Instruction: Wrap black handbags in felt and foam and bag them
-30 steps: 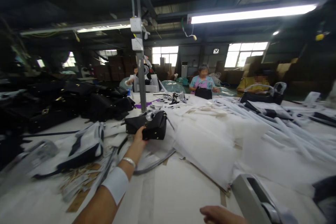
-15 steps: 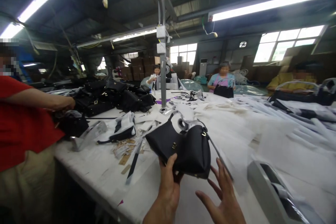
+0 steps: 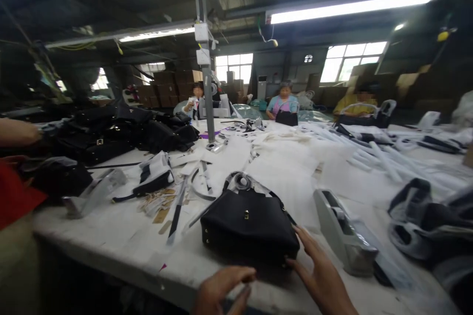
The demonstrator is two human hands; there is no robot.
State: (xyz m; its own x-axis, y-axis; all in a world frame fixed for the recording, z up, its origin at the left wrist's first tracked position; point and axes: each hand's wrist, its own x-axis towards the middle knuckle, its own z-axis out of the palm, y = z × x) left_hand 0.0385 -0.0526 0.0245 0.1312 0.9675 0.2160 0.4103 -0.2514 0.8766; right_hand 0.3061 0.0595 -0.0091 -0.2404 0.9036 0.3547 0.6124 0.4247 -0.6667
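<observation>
A black handbag (image 3: 247,221) with a small gold clasp rests on the white-covered table in front of me. Its strap, wrapped in pale material, lies behind it. My right hand (image 3: 320,273) holds the bag's lower right corner, with the thumb at the bottom edge and fingers along the side. Just in front of the bag's bottom edge is my left hand (image 3: 223,288), apart from the bag, fingers loosely bent and apart with nothing seen in them. A roll of tape (image 3: 242,181) lies behind the bag.
A grey tape dispenser (image 3: 345,234) stands right of the bag. Black bags (image 3: 125,133) are heaped at the back left, near a person's arm (image 3: 18,133). Tags (image 3: 160,204) and strips litter the left side. A metal post (image 3: 208,93) rises behind. Wrapped straps (image 3: 417,226) lie right.
The handbag has come down onto the table and turned its clasp side up. My left hand has let go of it. My right hand has closed on its right corner. The view has swung right.
</observation>
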